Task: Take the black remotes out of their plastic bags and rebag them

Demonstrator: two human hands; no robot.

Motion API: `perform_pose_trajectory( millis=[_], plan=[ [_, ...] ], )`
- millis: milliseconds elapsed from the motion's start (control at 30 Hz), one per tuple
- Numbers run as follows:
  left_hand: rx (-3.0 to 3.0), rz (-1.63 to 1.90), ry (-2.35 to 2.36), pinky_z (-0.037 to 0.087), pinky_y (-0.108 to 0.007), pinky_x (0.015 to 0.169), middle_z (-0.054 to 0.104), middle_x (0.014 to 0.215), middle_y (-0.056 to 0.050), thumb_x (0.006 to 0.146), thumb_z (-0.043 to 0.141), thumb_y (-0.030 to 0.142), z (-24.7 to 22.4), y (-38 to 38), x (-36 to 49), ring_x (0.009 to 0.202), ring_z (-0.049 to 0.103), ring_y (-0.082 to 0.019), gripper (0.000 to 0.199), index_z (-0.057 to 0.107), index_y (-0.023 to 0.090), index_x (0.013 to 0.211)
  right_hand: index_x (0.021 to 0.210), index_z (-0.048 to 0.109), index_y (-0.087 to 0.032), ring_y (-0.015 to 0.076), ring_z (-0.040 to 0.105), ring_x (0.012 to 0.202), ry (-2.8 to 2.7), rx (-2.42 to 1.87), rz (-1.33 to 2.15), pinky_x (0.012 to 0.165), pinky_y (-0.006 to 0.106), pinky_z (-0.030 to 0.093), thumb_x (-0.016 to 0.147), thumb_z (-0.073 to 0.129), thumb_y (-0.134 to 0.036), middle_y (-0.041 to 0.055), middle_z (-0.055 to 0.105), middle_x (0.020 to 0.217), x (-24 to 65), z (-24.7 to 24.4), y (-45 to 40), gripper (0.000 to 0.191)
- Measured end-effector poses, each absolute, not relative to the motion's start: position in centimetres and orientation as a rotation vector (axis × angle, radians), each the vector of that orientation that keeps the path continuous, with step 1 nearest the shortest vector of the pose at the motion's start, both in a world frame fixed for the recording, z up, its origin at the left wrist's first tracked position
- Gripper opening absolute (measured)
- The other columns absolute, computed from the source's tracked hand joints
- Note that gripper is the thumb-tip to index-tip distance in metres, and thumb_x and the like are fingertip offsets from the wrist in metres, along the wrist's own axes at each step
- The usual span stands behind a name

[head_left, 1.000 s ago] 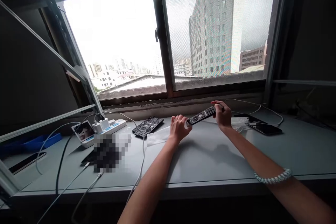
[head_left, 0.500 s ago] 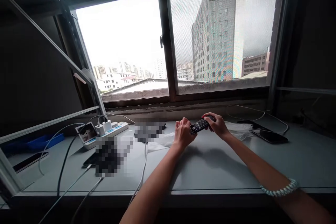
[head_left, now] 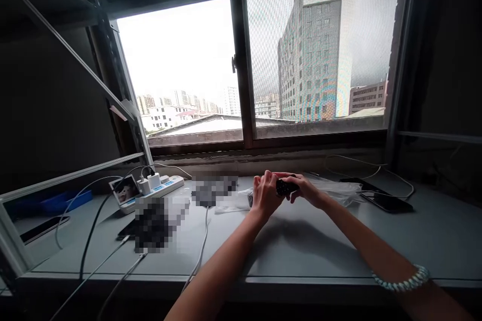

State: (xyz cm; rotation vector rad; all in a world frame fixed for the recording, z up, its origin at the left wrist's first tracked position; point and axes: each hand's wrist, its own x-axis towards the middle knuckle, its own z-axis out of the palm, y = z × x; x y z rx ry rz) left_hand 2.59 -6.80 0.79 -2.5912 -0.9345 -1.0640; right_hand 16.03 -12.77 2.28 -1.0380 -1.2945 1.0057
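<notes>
A black remote control (head_left: 286, 187) with light buttons is held above the shelf between my two hands. My left hand (head_left: 264, 191) is closed round its left end, which the fingers mostly hide. On the other end, my right hand (head_left: 304, 189) grips with its fingers along the top edge and underneath. Behind and beside the hands lie clear plastic bags, one to the left (head_left: 234, 201) and one to the right (head_left: 341, 189).
A grey shelf top (head_left: 320, 256) spans the front. Several charging cables run across the left, from a white power strip (head_left: 158, 191). A dark phone (head_left: 387, 200) with a white cable lies at right; another phone (head_left: 45, 229) and a blue tray (head_left: 68, 202) are far left.
The remote has turned and shifted a little left, so less of its button face shows. My right hand has moved left, closer to my left hand. The view has tilted slightly upward.
</notes>
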Motion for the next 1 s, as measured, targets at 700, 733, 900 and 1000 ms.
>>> perform_pose_trajectory(
  millis=[700,733,900,1000],
  plan=[
    [-2.619,-0.942,-1.196,0.032,-0.032,0.084,0.064,0.096,-0.001,0.080,0.057,0.047,0.4,-3.0,0.7,0.086,0.058,-0.019,0.034,0.051,0.028,0.107,0.082,0.066,-0.018,0.0157,0.060,0.054,-0.838,-0.823,0.929,0.045,0.025,0.046,0.081,0.040,-0.050,0.0075,0.067,0.072,19.1,2.6,-12.1,0.042],
    [-2.628,-0.939,-1.201,0.032,-0.032,0.083,0.065,0.096,-0.001,0.078,0.057,0.052,0.4,-3.0,0.7,0.084,0.058,-0.019,0.038,0.051,0.028,0.107,0.078,0.065,-0.019,0.0165,0.061,0.058,-0.837,-0.817,0.941,0.046,0.025,0.047,0.081,0.042,-0.049,0.0073,0.067,0.072,19.2,2.6,-12.1,0.038],
    [-2.584,-1.034,-1.141,0.032,-0.032,0.085,0.063,0.100,-0.001,0.076,0.053,0.060,0.5,-3.5,0.9,0.086,0.058,-0.019,0.046,0.050,0.028,0.109,0.075,0.062,-0.022,0.0132,0.059,0.057,-0.829,-0.793,1.006,0.044,0.021,0.044,0.079,0.049,-0.040,0.0024,0.065,0.070,19.5,2.4,-12.1,0.023],
    [-2.578,-1.027,-1.114,0.032,-0.032,0.086,0.062,0.096,-0.001,0.074,0.057,0.059,0.5,-3.7,1.0,0.084,0.057,-0.018,0.043,0.055,0.026,0.101,0.086,0.063,-0.025,0.0100,0.056,0.054,-0.866,-0.824,1.016,0.040,0.018,0.041,0.075,0.056,-0.031,-0.0007,0.064,0.073,19.0,2.2,-12.1,0.014]
  ],
)
